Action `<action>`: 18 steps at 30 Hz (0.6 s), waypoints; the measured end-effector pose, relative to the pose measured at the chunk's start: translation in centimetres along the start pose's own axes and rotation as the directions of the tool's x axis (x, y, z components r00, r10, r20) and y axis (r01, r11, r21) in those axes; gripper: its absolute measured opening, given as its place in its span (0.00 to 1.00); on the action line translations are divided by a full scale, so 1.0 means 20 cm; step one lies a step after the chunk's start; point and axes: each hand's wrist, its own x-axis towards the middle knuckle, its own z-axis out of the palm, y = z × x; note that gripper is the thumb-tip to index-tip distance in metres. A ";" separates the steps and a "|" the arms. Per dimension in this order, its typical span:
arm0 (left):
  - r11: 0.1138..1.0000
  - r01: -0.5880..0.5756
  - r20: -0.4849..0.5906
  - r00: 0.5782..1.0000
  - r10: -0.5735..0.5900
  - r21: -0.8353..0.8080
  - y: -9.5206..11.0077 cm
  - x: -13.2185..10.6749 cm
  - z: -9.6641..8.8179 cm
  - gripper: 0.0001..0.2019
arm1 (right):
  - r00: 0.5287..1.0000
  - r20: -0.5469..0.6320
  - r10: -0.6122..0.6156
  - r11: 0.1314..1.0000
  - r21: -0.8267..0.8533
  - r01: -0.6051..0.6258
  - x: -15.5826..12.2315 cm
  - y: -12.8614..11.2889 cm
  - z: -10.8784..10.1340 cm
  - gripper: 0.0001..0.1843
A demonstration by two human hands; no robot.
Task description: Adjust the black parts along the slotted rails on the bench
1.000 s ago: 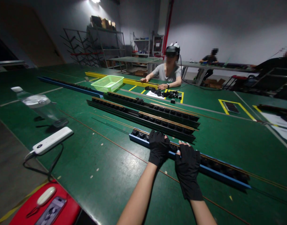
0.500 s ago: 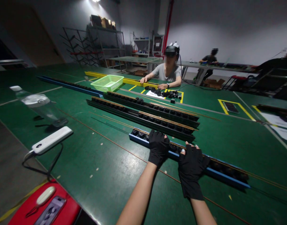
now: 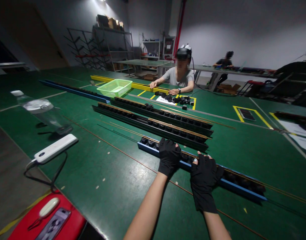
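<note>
A blue channel rail [image 3: 243,187] lies slantwise across the near table, with black blocks inside and thin copper-coloured rods [image 3: 280,192] running along its top and past its ends. My left hand [image 3: 169,154], in a black fingerless glove, is wrapped over the rail left of its middle. A short way to the right, my right hand [image 3: 205,176], gloved alike, grips the same rail, thumb on the near side. Most of my fingertips are hidden behind the gloves and rail. Just beyond lie two dark rails [image 3: 153,128] [image 3: 168,116] with similar blocks and rods.
A loose rod [image 3: 132,154] crosses the green table [image 3: 122,206]. At left are a plastic bottle [image 3: 46,111] and a white power strip [image 3: 56,148]. Farther back stand a green basket [image 3: 115,88] and a yellow rail [image 3: 140,87], which a person opposite [image 3: 179,75] touches. A red stool [image 3: 67,223] holds a phone.
</note>
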 end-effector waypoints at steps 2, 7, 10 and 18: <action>1.000 -0.002 -0.004 1.000 0.002 -0.006 0.00 0.00 0.00 0.11 | 1.000 0.005 -0.001 1.000 0.010 0.001 0.00 0.00 0.00 0.21; 1.000 0.000 0.006 1.000 0.000 -0.017 0.00 0.01 -0.01 0.10 | 0.999 0.011 0.044 0.999 0.024 -0.044 -0.01 0.00 0.02 0.21; 1.000 0.006 0.010 1.000 -0.005 -0.021 0.00 0.01 -0.01 0.10 | 0.998 0.007 0.058 0.998 0.010 -0.058 -0.01 0.00 0.03 0.22; 1.000 0.007 0.030 1.000 -0.007 -0.022 0.00 0.01 -0.01 0.09 | 0.999 0.001 0.036 0.999 -0.031 -0.036 -0.02 0.00 0.03 0.22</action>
